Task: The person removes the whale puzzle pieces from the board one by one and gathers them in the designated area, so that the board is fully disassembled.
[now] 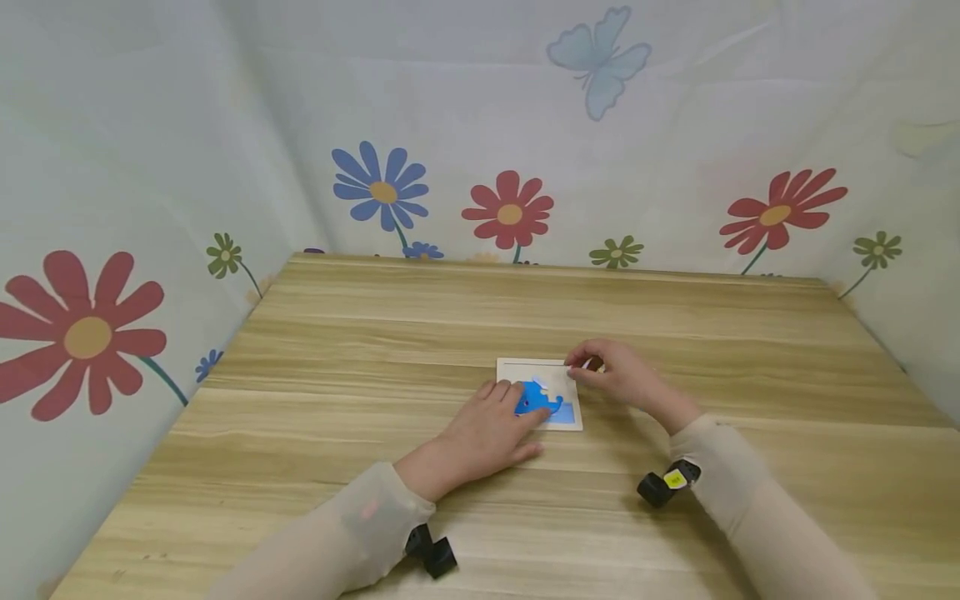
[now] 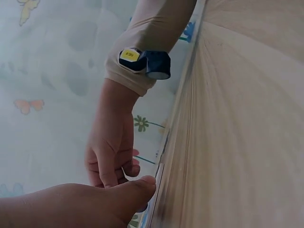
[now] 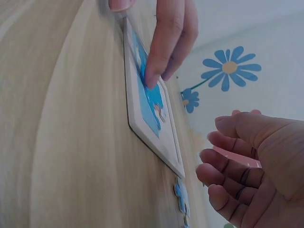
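Note:
A jigsaw board (image 1: 538, 367) with a pale frame and a blue whale picture (image 1: 534, 398) lies flat on the wooden table. My left hand (image 1: 480, 429) rests on its left part, fingers extended over the whale and covering some of it. In the right wrist view, left fingertips (image 3: 152, 78) touch the picture's surface. My right hand (image 1: 618, 373) hovers at the board's far right corner, its fingers loosely bent. Nothing shows between thumb and fingers of the right hand (image 3: 256, 166) in the right wrist view. Small blue puzzle pieces (image 3: 180, 194) lie beside the board there.
The wooden table (image 1: 360, 333) spreads around the board on every side. A pale cloth backdrop (image 1: 450, 100) printed with flowers and a butterfly rises behind the table and along its sides. A black wrist camera (image 1: 431, 552) is strapped below the left sleeve, another (image 1: 667, 483) below the right.

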`<state>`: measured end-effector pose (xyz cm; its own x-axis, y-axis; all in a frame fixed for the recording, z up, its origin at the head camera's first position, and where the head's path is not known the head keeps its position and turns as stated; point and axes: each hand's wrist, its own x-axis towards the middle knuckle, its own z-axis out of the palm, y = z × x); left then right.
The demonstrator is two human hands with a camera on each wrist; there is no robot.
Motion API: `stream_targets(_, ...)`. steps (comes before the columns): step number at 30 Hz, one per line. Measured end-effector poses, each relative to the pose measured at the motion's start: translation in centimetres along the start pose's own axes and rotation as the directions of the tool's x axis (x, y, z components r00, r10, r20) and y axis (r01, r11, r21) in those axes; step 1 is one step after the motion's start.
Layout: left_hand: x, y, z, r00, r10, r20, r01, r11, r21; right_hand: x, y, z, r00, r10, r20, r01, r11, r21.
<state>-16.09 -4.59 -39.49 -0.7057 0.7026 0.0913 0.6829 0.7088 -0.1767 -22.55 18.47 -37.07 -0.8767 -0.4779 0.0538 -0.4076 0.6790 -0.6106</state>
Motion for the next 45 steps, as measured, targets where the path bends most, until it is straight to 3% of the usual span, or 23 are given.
stream_targets(5,0.0,0.1,-0.2,1.0,-0.007,0.019,0.007,1.0,0.011,0.6,-0.7,1.0,0.999,-0.036,0.02,0.037,0.999,-0.039)
stream_targets(9,0.0,0.1,-0.3,0.999,-0.01,0.034,0.009,1.0,0.01,1.0,-1.4,1.6,0.999,-0.019,0.049,0.023,0.997,-0.069)
stream_targets(24,0.0,0.2,-0.3,1.0,0.013,0.005,-0.013,0.999,0.042,1.5,-2.2,2.6,0.997,0.009,0.076,-0.001,0.993,-0.115)
stream_targets(45,-0.1,0.2,0.1,1.0,0.023,-0.015,-0.022,0.999,0.046,2.2,-2.2,3.3,0.997,0.035,0.066,-0.03,0.998,-0.064)
